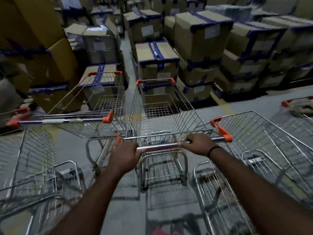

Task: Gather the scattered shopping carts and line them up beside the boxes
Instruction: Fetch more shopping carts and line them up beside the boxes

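Note:
A wire shopping cart [162, 114] with orange corner caps stands straight ahead, its nose close to a stack of cardboard boxes [157, 65] taped in blue. My left hand [126, 152] grips the left end of its chrome handle bar [159, 146], and my right hand [197, 144] grips the right part of the same bar. Another cart [94, 106] stands just to its left, also facing the boxes. A third cart [257, 146] sits close on the right, and a fourth cart [28, 160] is at the lower left.
Taped cardboard boxes [203, 38] fill the far side in stacked rows, with a narrow aisle [126, 53] between them. A further cart [298, 112] shows at the right edge. Grey floor [245, 102] with a yellow line lies in front of the boxes.

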